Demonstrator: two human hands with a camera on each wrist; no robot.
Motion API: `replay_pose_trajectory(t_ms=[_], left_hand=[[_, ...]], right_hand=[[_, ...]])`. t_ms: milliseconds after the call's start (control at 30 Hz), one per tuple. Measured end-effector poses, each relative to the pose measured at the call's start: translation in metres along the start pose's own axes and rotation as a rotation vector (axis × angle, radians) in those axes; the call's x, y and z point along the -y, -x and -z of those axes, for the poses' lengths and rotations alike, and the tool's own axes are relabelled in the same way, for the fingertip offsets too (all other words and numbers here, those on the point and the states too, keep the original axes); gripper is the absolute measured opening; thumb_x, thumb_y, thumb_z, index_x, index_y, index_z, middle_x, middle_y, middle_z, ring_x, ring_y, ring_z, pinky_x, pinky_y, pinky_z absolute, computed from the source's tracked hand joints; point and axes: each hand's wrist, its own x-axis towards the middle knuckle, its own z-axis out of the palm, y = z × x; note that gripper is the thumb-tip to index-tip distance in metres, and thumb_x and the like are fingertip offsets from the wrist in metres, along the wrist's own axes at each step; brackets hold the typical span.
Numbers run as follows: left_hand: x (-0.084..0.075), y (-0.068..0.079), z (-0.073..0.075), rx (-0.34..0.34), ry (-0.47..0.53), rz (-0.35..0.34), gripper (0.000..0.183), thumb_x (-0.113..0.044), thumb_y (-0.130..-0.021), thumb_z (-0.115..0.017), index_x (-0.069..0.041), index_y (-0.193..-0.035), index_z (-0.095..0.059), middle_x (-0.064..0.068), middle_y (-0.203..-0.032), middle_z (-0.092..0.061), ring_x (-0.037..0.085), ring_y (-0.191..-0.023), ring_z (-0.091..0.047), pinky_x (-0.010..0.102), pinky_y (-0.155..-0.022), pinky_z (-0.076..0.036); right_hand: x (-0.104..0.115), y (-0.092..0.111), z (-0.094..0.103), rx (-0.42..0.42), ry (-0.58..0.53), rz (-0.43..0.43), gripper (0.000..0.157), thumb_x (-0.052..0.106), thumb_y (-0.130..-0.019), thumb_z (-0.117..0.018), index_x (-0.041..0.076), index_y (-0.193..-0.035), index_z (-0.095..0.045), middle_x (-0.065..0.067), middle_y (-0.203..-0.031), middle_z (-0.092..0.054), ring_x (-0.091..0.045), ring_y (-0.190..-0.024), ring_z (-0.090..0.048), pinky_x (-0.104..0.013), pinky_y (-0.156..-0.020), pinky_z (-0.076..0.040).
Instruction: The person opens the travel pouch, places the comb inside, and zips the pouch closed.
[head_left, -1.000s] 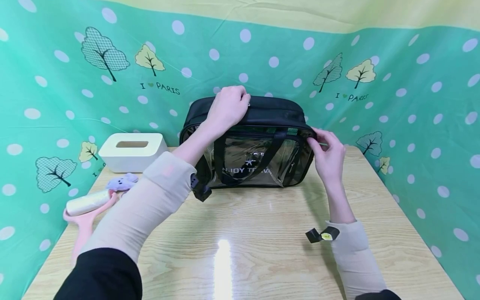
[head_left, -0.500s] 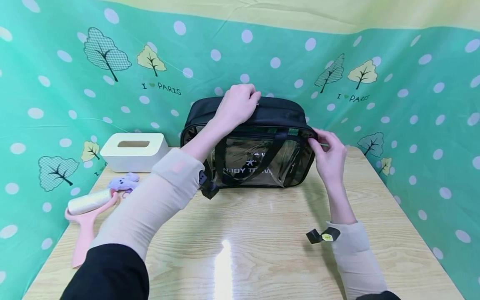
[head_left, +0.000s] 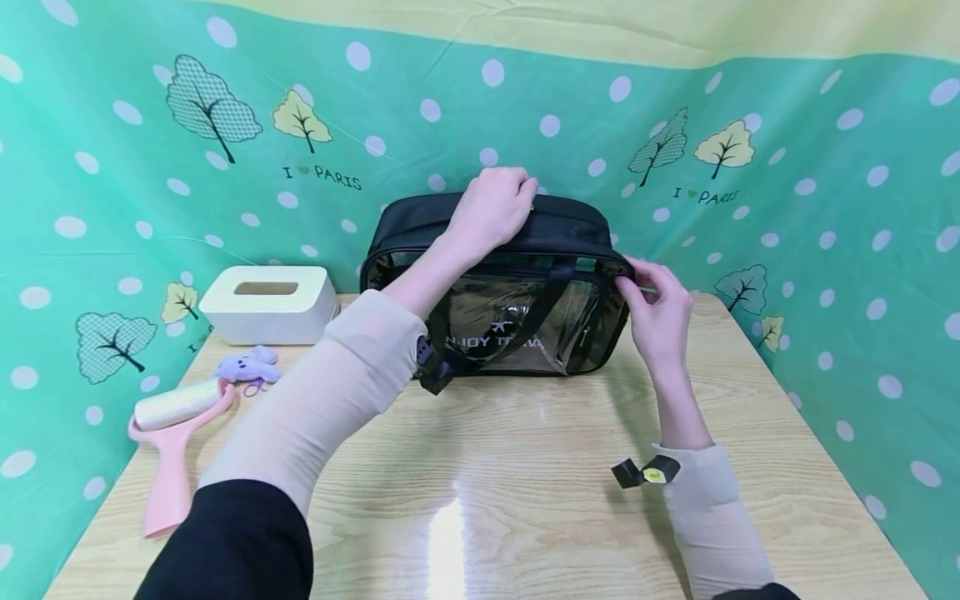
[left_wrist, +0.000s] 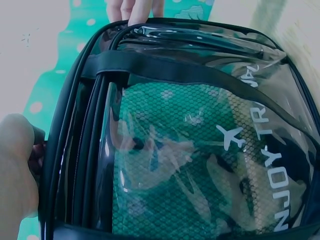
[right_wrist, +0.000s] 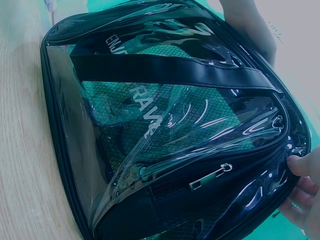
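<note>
A black travel bag (head_left: 577, 237) with see-through panels and dark straps stands upright at the back of the table. White "ENJOY TRAVEL" lettering and an airplane mark its clear front (left_wrist: 230, 137), behind which green mesh shows. Over the bag's top edge, my left hand (head_left: 491, 208) has curled fingers and pinches what looks like the zipper pull; a small bright bit shows by the fingertips, mostly hidden. My right hand (head_left: 660, 312) pinches the upper right corner between thumb and fingers, as the right wrist view also shows near the thumb (right_wrist: 300, 165). A front pocket zipper (right_wrist: 210, 177) is visible there.
Left of the bag stands a white tissue box (head_left: 262, 325). In front of it lie a small purple plush toy (head_left: 247, 365) and a pink-handled lint roller (head_left: 168, 475), close to my left forearm. A green dotted cloth (head_left: 555, 92) hangs behind the wooden table (head_left: 555, 483).
My left hand has slid rightward along the bag's top edge, its forearm following. The right hand keeps its pinch on the corner, and the bag stays in place.
</note>
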Motion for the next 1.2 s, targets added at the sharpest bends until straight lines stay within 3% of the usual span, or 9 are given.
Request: replay_pose_trajectory(t_ms=[333,767,1200], left_hand=[[-0.010,-0.006,-0.006,0.030,-0.034,-0.018,0.043,-0.033,-0.113,-0.031,-0.015,-0.078,-0.049,0.002,-0.073,-0.045,0.020,-0.064,-0.047,0.030,-0.062,-0.039],[-0.036,-0.015,-0.027,0.059,-0.054,-0.066,0.042,-0.032,-0.112,-0.039,-0.016,-0.073,-0.045,0.001,-0.070,-0.043,0.018,-0.061,-0.045,0.028,-0.059,-0.037],[-0.050,-0.022,-0.034,0.120,-0.093,-0.070,0.045,-0.032,-0.111,-0.040,-0.017,-0.068,-0.038,-0.002,-0.062,-0.034,0.014,-0.054,-0.036,0.025,-0.054,-0.031]], right_hand=[[0.001,-0.002,0.001,-0.001,-0.009,0.001,0.024,0.013,-0.097,-0.072,0.013,-0.120,-0.077,-0.014,-0.113,-0.073,0.005,-0.092,-0.066,-0.008,-0.079,-0.053],[-0.002,-0.001,0.003,-0.016,-0.003,-0.017,0.025,0.011,-0.095,-0.073,0.011,-0.120,-0.077,-0.012,-0.113,-0.072,0.006,-0.091,-0.066,-0.007,-0.078,-0.053],[-0.001,0.000,0.000,-0.004,-0.009,0.000,0.024,0.014,-0.097,-0.072,0.011,-0.120,-0.077,-0.015,-0.113,-0.073,0.006,-0.092,-0.066,-0.009,-0.080,-0.054]])
